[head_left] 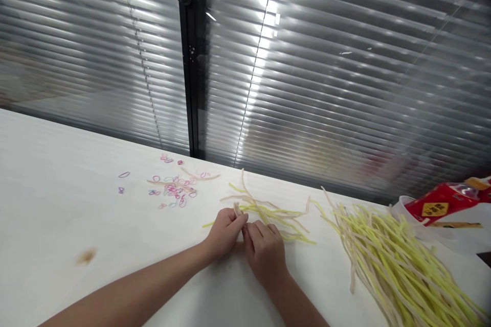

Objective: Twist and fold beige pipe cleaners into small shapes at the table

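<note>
1. from where i stand, the big heap [399,260] of yellow and pale strands reaches nearest the person; it's so crossed that tugging one could drag out others.
2. left of the heap, the left hand [225,232] pinches a pale strand [237,209] between thumb and fingers. the right hand [265,249] is curled in against the left fingertips; i can't tell what it grips, if anything. a slack pinch could let the strand slip, and a hard one might squash it, if it's soft as it looks.
3. also left of the heap, just past the hands, lie loose strands [286,211]; a stray knuckle could scatter them.
4. farther left of the heap, coloured loops [174,189] sit tangled; grabbing one may bring several.
5. at the heap's far edge, a red packet [429,204] slants over a cup [401,209]; a bump could tip both.
6. counting now, near to far: one heap, strands too overlapped to number; two hands; at least one strand pinched.
7. loose strands: roughly ten, many crossing.
8. loops: a few dozen, no exact count possible; two lie apart, on the side away from the heap. two pale strands run among the loops.
9. one cup, one packet.
10. behind the heap and beyond, blinds [326,61] and one dark post [194,87].
</note>
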Demonstrator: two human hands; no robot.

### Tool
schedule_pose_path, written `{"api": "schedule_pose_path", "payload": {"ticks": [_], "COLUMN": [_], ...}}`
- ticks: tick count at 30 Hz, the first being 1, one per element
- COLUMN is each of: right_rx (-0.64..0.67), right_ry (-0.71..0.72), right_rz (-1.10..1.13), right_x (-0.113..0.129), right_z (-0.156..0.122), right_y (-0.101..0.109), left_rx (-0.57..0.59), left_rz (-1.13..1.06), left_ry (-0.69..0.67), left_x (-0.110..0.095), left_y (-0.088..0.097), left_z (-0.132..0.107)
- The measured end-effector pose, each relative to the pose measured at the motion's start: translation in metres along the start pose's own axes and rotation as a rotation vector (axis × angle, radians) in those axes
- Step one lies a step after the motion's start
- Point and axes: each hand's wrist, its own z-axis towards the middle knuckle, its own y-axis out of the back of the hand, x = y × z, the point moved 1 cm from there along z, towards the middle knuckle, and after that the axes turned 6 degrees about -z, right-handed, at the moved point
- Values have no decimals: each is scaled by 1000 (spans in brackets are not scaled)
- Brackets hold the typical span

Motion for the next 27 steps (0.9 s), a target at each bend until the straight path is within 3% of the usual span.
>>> {"api": "schedule_pose_path", "payload": {"ticks": [14,22,27], "right_rx": [86,214,251], "right_ry": [-365,-737,-790], "right_rz": [882,1487,1632], "right_x": [-13,-8,-10], "right_z": [2,2,3], "right_y": [1,-12,-15], "left_rx": [248,317,324], "left_rz": [-143,-311,-347], "left_ry": [-204,-106,-48], "left_x": [-11,-2,4], "left_y": [-2,-2,-1], "left_z": [-8,-8,-6]}}
